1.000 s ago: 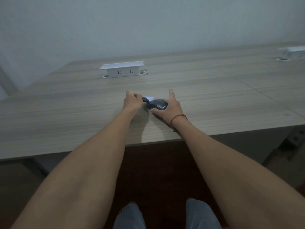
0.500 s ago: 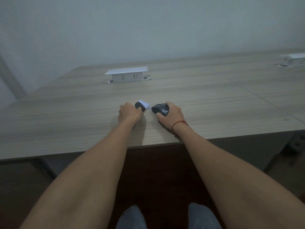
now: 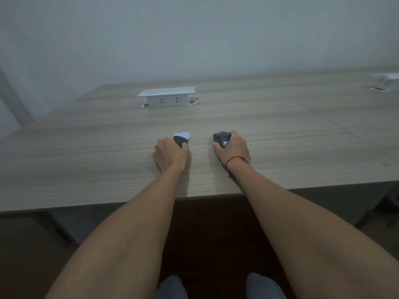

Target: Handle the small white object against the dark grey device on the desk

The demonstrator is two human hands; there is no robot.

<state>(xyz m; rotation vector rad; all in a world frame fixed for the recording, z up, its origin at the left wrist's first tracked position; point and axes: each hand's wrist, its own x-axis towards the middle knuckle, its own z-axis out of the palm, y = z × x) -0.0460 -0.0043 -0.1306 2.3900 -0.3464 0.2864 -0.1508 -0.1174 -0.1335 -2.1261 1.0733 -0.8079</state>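
— Gripping what, the left hand?
— It's closing round a small piece: dark grey near the thumb, w/ a white part sticking out past the fingers, away from the person. Can't tell if that's one item or two pressed together.
— And the device?
— The device, dark grey & rounded, is sitting in the right hand, fingers wrapping over its far side, thumb at its near edge. Pale lettering is showing on its shell, too blurry to read.
— Touching each other?
— No. White part & device are sitting apart, w/ a strip of bare desk showing between them. Both are staying low over the wood, near the front edge; can't tell whether they're resting on it or lifted slightly.
— Anything on the wrists?
— A red cord is looping round the right wrist.
— Further out?
— A white socket box is standing raised toward the desk's back edge, well beyond the hands. A 2nd white unit is showing at far right, partly cut off. Knees are showing below.
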